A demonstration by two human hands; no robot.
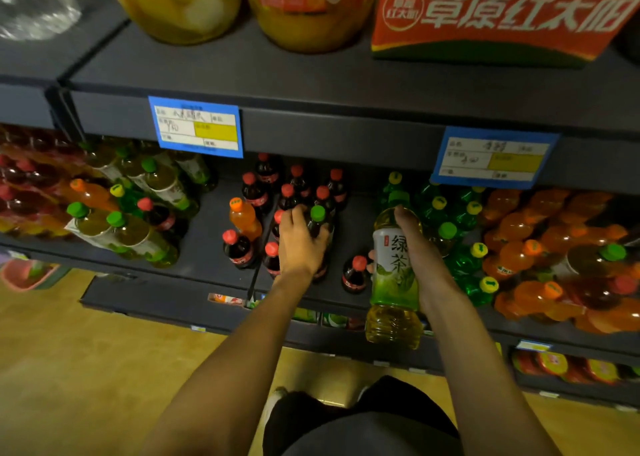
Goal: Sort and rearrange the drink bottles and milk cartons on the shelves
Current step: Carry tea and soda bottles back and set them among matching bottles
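1. We saw the left hand (300, 241) curled round a green-capped dark bottle (319, 225) standing among the small cola bottles (287, 196) on the middle shelf (207, 248); the fingers wrapped its shoulder, so a grip, not a flat touch
2. The right hand (414, 248) held a green tea bottle (394, 275) by its upper body, thumb side on the label, the bottle hanging upright in front of the shelf edge and not resting on anything that we could see
3. That tea bottle was between the cola group and the green soda bottles (457, 213), near both, touching neither as far as we could tell
4. Left of the colas stood one orange soda bottle (244, 218), and further left a mixed bunch of tea bottles (145, 227), with an orange one and a red-capped one in it
5. On the right lay wrapped packs of orange soda (540, 248) with a green-capped bottle among them
6. Above sat big yellow jars (304, 9) and a red carton (495, 19); two blue price tags (196, 126) hung on the shelf front
7. We judged the sort roughly midway at best: colas and green sodas were mostly grouped, but strays sat in several groups
8. Left to do, by our guess: place the held tea with its kind, pull out the odd bottles; no milk cartons were in view
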